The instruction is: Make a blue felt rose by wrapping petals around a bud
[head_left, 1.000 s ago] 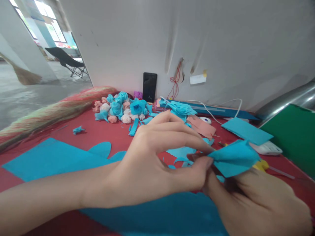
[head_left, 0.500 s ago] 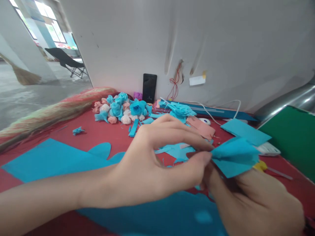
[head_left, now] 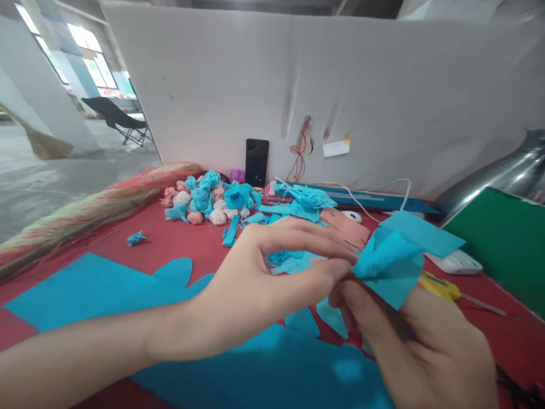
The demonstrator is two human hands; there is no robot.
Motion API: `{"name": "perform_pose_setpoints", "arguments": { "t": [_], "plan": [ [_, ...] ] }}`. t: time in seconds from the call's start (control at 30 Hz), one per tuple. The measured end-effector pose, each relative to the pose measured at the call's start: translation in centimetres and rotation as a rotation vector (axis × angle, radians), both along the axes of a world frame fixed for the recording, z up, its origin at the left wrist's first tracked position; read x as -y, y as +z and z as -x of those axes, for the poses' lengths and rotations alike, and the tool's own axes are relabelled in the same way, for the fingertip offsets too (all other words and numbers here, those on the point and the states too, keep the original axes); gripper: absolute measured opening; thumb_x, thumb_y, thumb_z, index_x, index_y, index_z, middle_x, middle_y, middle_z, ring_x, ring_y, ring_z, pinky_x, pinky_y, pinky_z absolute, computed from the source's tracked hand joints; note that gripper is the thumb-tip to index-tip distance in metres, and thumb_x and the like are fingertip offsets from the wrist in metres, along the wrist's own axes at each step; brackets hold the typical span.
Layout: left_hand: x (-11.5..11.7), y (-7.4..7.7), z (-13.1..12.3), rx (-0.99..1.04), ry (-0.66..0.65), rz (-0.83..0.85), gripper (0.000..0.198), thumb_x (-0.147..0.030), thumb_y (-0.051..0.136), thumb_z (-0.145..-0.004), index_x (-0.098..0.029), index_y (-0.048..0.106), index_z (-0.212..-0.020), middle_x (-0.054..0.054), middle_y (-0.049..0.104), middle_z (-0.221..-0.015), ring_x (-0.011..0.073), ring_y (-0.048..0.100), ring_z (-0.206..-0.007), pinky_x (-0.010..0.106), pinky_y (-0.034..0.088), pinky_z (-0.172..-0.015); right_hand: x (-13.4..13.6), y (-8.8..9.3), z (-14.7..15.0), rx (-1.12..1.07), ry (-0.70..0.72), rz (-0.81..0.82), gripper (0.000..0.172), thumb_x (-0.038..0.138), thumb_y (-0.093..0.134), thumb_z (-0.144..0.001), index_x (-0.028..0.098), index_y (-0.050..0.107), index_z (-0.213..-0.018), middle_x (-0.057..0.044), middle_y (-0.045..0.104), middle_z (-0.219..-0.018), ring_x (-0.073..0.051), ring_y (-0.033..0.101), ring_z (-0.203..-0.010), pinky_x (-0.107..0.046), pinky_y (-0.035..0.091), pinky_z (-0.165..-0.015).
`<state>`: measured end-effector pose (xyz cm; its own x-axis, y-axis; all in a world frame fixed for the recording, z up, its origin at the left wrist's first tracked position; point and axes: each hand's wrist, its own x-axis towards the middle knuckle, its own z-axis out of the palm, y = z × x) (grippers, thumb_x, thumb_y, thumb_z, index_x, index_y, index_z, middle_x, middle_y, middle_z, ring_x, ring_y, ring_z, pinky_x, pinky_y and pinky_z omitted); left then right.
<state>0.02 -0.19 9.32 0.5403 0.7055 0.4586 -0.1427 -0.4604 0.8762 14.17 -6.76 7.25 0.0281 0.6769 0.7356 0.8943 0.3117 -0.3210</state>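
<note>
My left hand (head_left: 272, 272) reaches across from the left, and its thumb and fingers pinch the base of a gathered piece of blue crepe paper (head_left: 389, 264). From the lower right, my right hand (head_left: 421, 341) holds the same paper from below, fingers curled round its pinched end. The paper fans out up and to the right, above the red table (head_left: 170, 238). Both hands are raised just over a large blue paper sheet (head_left: 106, 284).
A pile of blue, pink and white paper roses (head_left: 208, 196) lies at the back, near a black phone (head_left: 256, 154) leaning on the white wall. Blue scraps (head_left: 306, 199), pink paper (head_left: 347, 224), a yellow tool (head_left: 440, 286), a white cable and a green board (head_left: 506, 238) lie to the right.
The paper piece has been gathered tighter and lifted a little, its fan now more crumpled. The view has tilted upward, and both hands sit slightly lower in frame.
</note>
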Motion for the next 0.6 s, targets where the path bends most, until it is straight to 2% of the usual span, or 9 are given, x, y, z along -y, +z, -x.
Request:
{"name": "perform_pose_setpoints", "arguments": {
  "t": [0.13, 0.2, 0.27, 0.3, 0.37, 0.5, 0.6],
  "plan": [
    [0.14, 0.15, 0.09, 0.016, 0.012, 0.019, 0.010, -0.015, 0.061, -0.072, -0.019, 0.070, -0.077, 0.002, 0.068, -0.086, 0.0172, 0.064, -0.077, 0.020, 0.055, -0.049, -0.37, -0.30, -0.16, -0.040, 0.108, 0.023, 0.023, 0.033, 0.046, -0.086, 0.022, 0.060, -0.071, 0.002, 0.057, -0.052, -0.010, 0.051, -0.038, -0.014, 0.040, -0.036],
    [0.21, 0.23, 0.13, 0.014, 0.010, 0.007, 0.010, -0.016, 0.061, -0.072, -0.019, 0.069, -0.076, 0.002, 0.068, -0.086, 0.0181, 0.063, -0.080, 0.021, 0.055, -0.049, -0.53, -0.37, -0.26, -0.067, 0.192, 0.053, 0.018, 0.030, 0.044, -0.087, 0.023, 0.060, -0.081, 0.000, 0.062, -0.068, -0.012, 0.060, -0.057, -0.015, 0.049, -0.052],
    [0.25, 0.23, 0.13, 0.007, -0.003, 0.025, 0.009, -0.016, 0.061, -0.072, -0.019, 0.069, -0.076, 0.003, 0.068, -0.089, 0.0189, 0.063, -0.080, 0.022, 0.056, -0.048, -0.57, -0.40, -0.35, -0.087, 0.260, 0.093, 0.016, 0.027, 0.043, -0.087, 0.023, 0.059, -0.087, -0.001, 0.063, -0.081, -0.014, 0.062, -0.075, -0.019, 0.051, -0.068],
    [0.26, 0.20, 0.11, 0.003, -0.011, 0.038, 0.008, -0.016, 0.062, -0.072, -0.018, 0.068, -0.076, 0.004, 0.067, -0.090, 0.0192, 0.063, -0.080, 0.023, 0.056, -0.048, -0.55, -0.41, -0.38, -0.098, 0.282, 0.100, 0.015, 0.026, 0.043, -0.088, 0.023, 0.058, -0.088, -0.001, 0.063, -0.084, -0.014, 0.061, -0.079, -0.019, 0.051, -0.072],
    [0.22, 0.10, 0.07, 0.001, -0.024, 0.067, 0.007, -0.017, 0.062, -0.071, -0.017, 0.068, -0.075, 0.005, 0.067, -0.090, 0.0197, 0.063, -0.080, 0.024, 0.056, -0.049, -0.46, -0.40, -0.44, -0.109, 0.297, 0.099, 0.013, 0.025, 0.043, -0.087, 0.024, 0.056, -0.084, -0.001, 0.062, -0.079, -0.014, 0.061, -0.077, -0.019, 0.051, -0.069],
    [0.10, 0.04, 0.12, 0.019, -0.093, 0.168, 0.006, -0.017, 0.063, -0.072, -0.017, 0.068, -0.076, 0.005, 0.066, -0.089, 0.0194, 0.062, -0.084, 0.023, 0.055, -0.054, -0.31, -0.56, -0.55, -0.093, 0.274, 0.080, 0.021, 0.026, 0.044, -0.087, 0.022, 0.047, -0.066, 0.002, 0.048, -0.053, -0.013, 0.056, -0.055, -0.018, 0.051, -0.055],
    [0.15, 0.25, 0.26, 0.009, -0.154, 0.350, 0.005, -0.019, 0.065, -0.072, -0.018, 0.067, -0.076, 0.001, 0.063, -0.085, 0.0112, 0.060, -0.068, 0.020, 0.051, -0.053, -0.39, -1.02, -0.65, -0.110, 0.257, 0.068, 0.016, 0.030, 0.042, -0.088, 0.025, 0.054, -0.079, 0.002, 0.053, -0.060, -0.013, 0.056, -0.056, -0.018, 0.050, -0.046]
  ]
}}
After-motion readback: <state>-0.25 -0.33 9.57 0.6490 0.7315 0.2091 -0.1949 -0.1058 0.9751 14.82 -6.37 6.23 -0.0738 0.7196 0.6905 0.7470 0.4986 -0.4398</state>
